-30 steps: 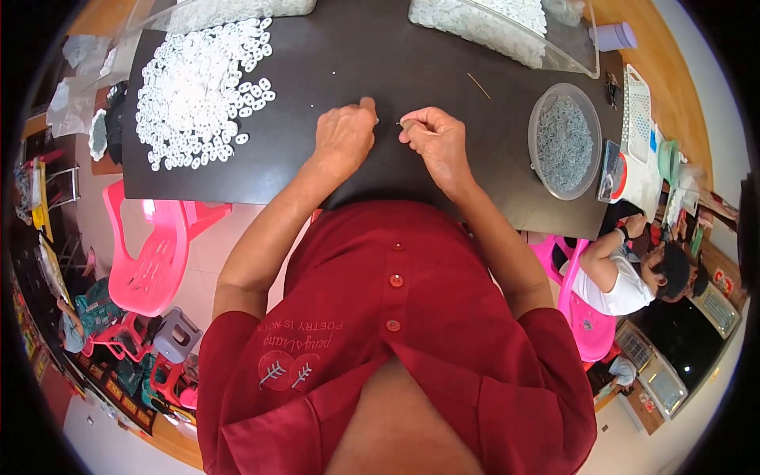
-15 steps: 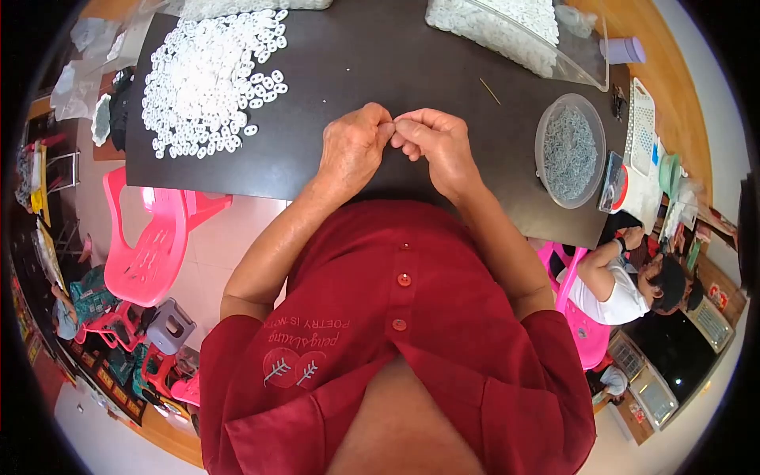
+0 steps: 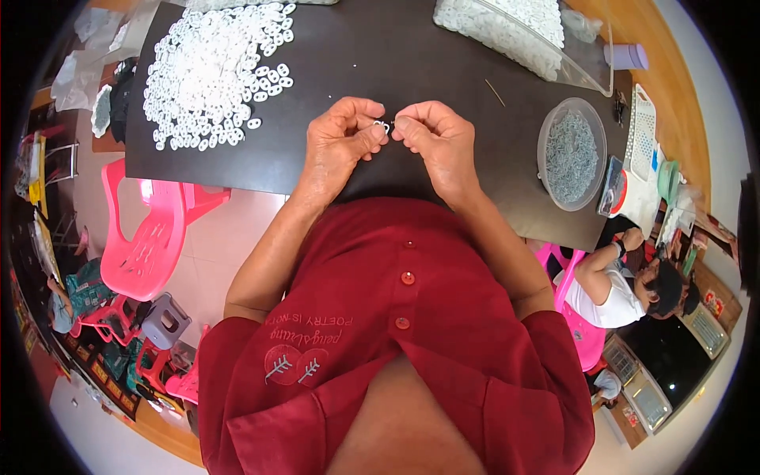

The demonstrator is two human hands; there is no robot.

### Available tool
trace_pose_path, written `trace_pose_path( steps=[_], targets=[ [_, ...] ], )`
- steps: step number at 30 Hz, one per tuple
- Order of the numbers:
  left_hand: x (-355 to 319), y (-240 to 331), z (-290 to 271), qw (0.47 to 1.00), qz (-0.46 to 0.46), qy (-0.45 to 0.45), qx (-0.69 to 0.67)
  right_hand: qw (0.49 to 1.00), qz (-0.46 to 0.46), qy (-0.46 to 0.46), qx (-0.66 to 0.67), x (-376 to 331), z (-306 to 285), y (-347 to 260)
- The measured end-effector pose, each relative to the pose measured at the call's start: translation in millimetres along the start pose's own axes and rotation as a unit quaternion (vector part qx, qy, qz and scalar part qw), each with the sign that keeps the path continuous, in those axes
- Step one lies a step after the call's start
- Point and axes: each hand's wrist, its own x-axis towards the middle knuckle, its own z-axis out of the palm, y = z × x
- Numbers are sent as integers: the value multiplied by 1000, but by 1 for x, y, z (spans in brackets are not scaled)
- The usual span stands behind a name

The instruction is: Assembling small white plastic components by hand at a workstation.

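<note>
My left hand (image 3: pixel 342 141) and my right hand (image 3: pixel 438 141) meet over the near edge of a dark table (image 3: pixel 380 59). Together they pinch one small white ring-shaped piece (image 3: pixel 383 125) between thumbs and fingertips. A broad heap of the same white rings (image 3: pixel 210 67) lies on the table to the far left. A round clear bowl (image 3: pixel 571 153) with small pale metal parts stands to the right of my right hand.
A clear plastic bag of white pieces (image 3: pixel 514 28) lies at the far right of the table, with a thin stick (image 3: pixel 495 93) near it. A pink plastic chair (image 3: pixel 154 229) stands at my left. Another person (image 3: pixel 625 281) sits low at the right.
Both hands have drawn closer to me and together, lifting off the table surface; the small white piece is now pinched between them.
</note>
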Motion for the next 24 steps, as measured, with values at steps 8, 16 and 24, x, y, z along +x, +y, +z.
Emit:
trace_pose_path(
  steps=[8, 16, 24],
  targets=[
    [-4, -1, -3, 1000, 9, 15, 14, 996, -79, -16, -44, 0, 5, 6],
    [-6, 1, -4, 999, -27, 30, -14, 1000, -21, -5, -14, -2, 8, 3],
    [-9, 4, -4, 1000, -16, 26, 3, 1000, -4, -4, -4, -3, 9, 0]
  ],
)
